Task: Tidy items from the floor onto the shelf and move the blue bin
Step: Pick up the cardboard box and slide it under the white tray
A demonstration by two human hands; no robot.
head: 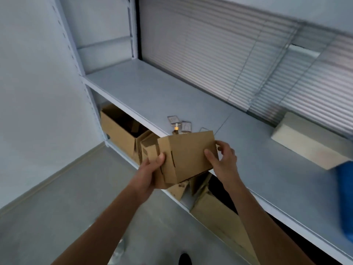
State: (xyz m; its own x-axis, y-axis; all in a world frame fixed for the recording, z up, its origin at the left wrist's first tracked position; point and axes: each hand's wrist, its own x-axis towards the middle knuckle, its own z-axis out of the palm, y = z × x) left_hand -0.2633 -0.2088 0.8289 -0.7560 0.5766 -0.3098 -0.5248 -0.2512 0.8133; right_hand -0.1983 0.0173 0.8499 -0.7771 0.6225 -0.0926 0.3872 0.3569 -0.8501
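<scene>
while both bare forearms reach up from the bottom of the view over the grey floor (pixel 66 197), the left hand (pixel 150 171) and the right hand (pixel 222 161) hold a small brown cardboard box (pixel 188 155) between them. the left hand is closed on the box's lower left corner, thumb pressed on the front face and the palm under the base. the right hand grips the right edge, thumb on the front face and fingers curled round behind. the box is tilted, its closed top leaning away, and it hangs just in front of the front lip of the pale grey metal shelf (pixel 152 92), above the gap to the level below.

under that shelf, on the lower level, an open brown cardboard carton (pixel 122 131) sits at the left, and more brown cardboard flaps (pixel 215 213) show beneath the held box; what they belong to cannot be told.

on the shelf surface just behind the held box lie a few small flat grey tags with a tiny brass-coloured piece (pixel 179 125); they are too small to make out further. farther right on the same shelf rests a cream-coloured rectangular box (pixel 305 142), blurred, and just beside its near end the blue plastic bin (pixel 345 197) shows at the right edge of the view, cut off by the frame.

behind the shelf hang grey horizontal window blinds (pixel 229 64), and a white perforated upright post (pixel 68 44) stands at the left.
</scene>
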